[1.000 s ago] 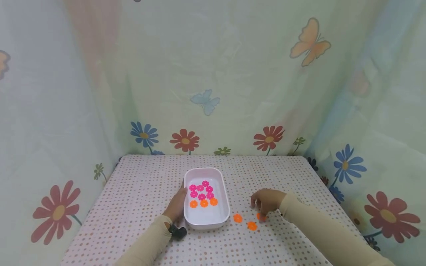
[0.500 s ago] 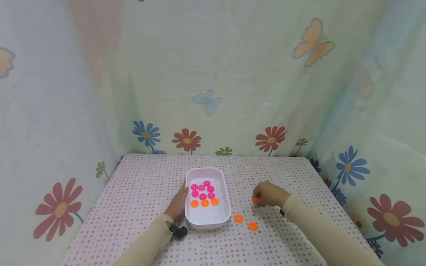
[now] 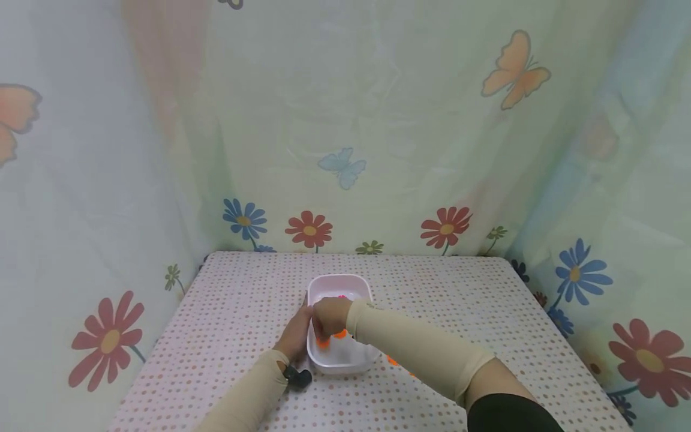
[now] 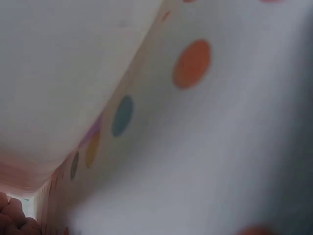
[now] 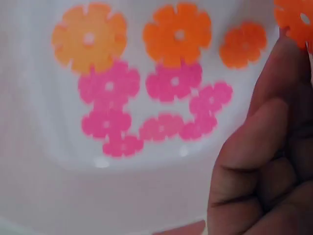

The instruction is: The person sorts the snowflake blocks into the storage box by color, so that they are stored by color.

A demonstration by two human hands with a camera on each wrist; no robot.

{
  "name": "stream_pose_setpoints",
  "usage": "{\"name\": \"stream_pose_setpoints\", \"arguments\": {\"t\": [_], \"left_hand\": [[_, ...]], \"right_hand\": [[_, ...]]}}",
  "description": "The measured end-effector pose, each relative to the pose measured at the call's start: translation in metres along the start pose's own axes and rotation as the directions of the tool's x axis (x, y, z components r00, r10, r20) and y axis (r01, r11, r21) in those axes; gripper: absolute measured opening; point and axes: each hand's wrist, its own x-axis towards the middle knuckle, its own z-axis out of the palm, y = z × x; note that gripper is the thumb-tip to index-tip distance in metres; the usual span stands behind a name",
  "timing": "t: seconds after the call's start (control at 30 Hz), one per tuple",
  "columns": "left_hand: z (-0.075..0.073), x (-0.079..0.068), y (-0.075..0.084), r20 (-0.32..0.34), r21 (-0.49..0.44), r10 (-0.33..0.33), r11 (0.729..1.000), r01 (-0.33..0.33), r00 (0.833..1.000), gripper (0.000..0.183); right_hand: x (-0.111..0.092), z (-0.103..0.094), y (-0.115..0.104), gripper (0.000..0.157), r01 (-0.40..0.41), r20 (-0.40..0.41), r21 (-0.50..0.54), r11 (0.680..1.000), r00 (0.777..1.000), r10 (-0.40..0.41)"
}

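Observation:
A white plastic tray (image 3: 345, 360) stands on the table, with flower-shaped pieces inside it. My left hand (image 3: 294, 336) holds the tray by its left side; in the left wrist view only its bent fingers (image 4: 17, 218) show at the lower left, beside the tray wall (image 4: 58, 63). Over the tray's left part reaches my right hand (image 3: 329, 318), hiding much of the inside. It pinches an orange flower-shaped piece (image 5: 296, 19) by the fingertips. In the right wrist view, an orange row (image 5: 177, 34) lies in the tray beside several pink pieces (image 5: 108, 85).
Two orange flower pieces (image 3: 392, 360) lie on the table right of the tray, mostly hidden by the right forearm (image 3: 415, 345). A dotted cloth (image 3: 259, 282) covers the table. Printed curtains (image 3: 345, 228) enclose the back and sides.
My right hand has picked up an orange flower piece from the table and carried it left over the tray. My left hand has stayed at the tray's side.

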Motion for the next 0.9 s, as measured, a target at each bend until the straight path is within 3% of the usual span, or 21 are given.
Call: {"name": "stream_pose_setpoints", "arguments": {"t": [0.13,0.3,0.53,0.63,0.77,0.9], "left_hand": [[-0.001,0.002,0.0,-0.022,0.053,0.032,0.998,-0.031,0.999,0.06],[-0.001,0.001,0.001,-0.018,0.05,0.002,0.999,-0.001,1.0,0.063],[-0.002,-0.002,0.001,-0.028,0.053,0.007,0.999,-0.005,1.0,0.061],[-0.002,-0.002,0.001,-0.021,0.043,-0.003,0.999,0.003,1.0,0.062],[0.0,-0.001,0.003,0.005,-0.012,-0.069,0.998,0.069,0.998,0.065],[-0.001,-0.003,0.004,0.028,-0.036,-0.133,0.99,0.134,0.991,0.069]], "right_hand": [[0.007,0.014,-0.006,0.022,-0.034,0.043,-0.033,0.999,0.998,0.035],[0.004,0.019,-0.008,0.015,-0.005,0.014,-0.055,0.998,1.0,0.006],[0.0,0.022,0.002,0.018,0.009,-0.055,0.086,0.996,0.998,-0.004],[-0.016,0.008,0.016,0.018,-0.038,-0.085,0.2,0.979,0.995,0.056],[-0.057,-0.021,0.05,0.018,-0.114,-0.134,0.266,0.957,0.979,0.154],[-0.1,-0.018,0.093,0.02,-0.201,-0.155,0.24,0.95,0.958,0.242]]}}
